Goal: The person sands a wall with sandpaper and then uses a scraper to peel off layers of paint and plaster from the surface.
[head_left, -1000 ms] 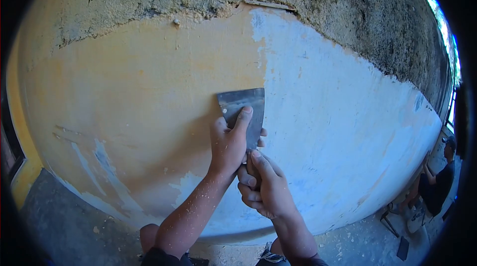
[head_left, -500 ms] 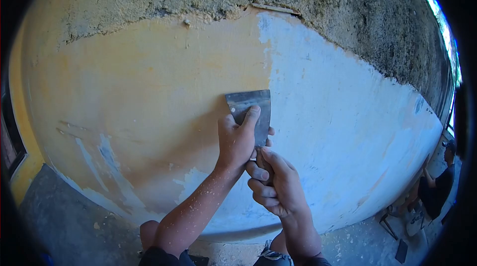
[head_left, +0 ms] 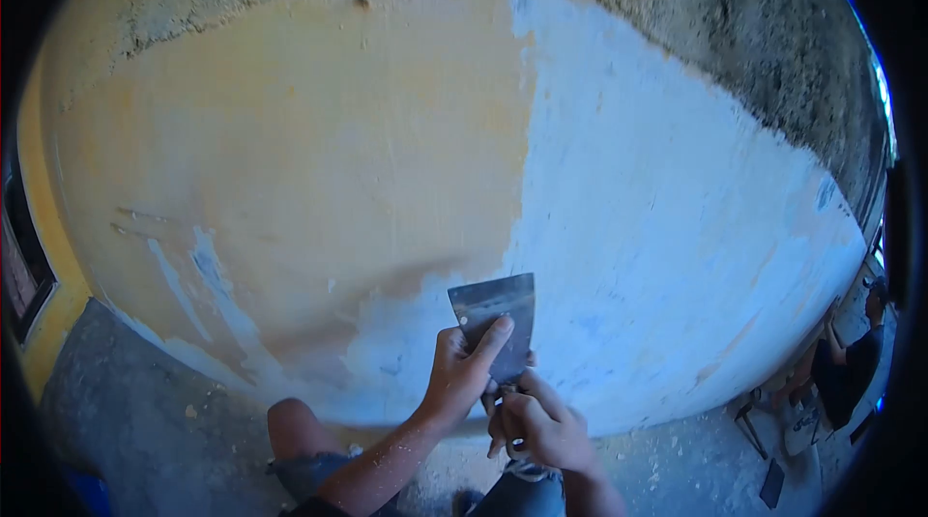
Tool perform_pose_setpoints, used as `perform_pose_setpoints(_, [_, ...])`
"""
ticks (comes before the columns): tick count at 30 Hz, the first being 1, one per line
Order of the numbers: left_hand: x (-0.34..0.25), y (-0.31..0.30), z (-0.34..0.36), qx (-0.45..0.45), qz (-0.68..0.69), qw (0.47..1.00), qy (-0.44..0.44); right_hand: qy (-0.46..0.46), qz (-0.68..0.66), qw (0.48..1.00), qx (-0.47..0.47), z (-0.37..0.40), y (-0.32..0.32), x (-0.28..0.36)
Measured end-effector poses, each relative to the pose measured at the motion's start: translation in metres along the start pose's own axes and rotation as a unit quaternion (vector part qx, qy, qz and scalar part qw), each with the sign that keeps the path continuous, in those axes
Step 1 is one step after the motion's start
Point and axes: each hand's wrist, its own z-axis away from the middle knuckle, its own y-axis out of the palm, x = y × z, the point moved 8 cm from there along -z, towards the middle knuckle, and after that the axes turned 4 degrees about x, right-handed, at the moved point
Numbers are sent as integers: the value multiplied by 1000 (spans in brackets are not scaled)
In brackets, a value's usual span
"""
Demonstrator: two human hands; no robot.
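A wide metal scraper (head_left: 495, 302) is in front of the lower wall, its blade edge up and close to the boundary between yellow paint and bared white. My left hand (head_left: 462, 374) is closed around the blade's lower part, with the thumb laid flat on its face. Below it, my right hand (head_left: 549, 428) is closed at the handle end; its fingers are slightly blurred and mostly cover the handle. Pale flakes speckle my left forearm. The wall has yellow paint (head_left: 319, 159) on the left and a scraped white surface (head_left: 638, 227) on the right.
Rough bare plaster (head_left: 677, 5) runs along the top of the wall. A person (head_left: 851, 353) in dark clothes crouches at the far right, near a dark flat object (head_left: 771, 483) on the grey floor (head_left: 164, 420). My bent knee (head_left: 295, 425) shows below.
Both hands and the scraper have come down the wall. The view has tilted slightly downward, showing more of my legs. My right hand's fingers have shifted around the handle.
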Motion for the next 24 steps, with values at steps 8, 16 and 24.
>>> perform_pose_setpoints(8, [72,-81,11,-54,46,989,-131,-5,-6,995,-98,-57,7,-108])
perform_pose_setpoints(16, [39,-92,-12,-86,38,995,-31,-79,43,989,-119,-86,25,-89])
perform_pose_setpoints(24, [25,-100,-18,-102,-23,994,-37,-60,-80,982,-158,-93,40,-92])
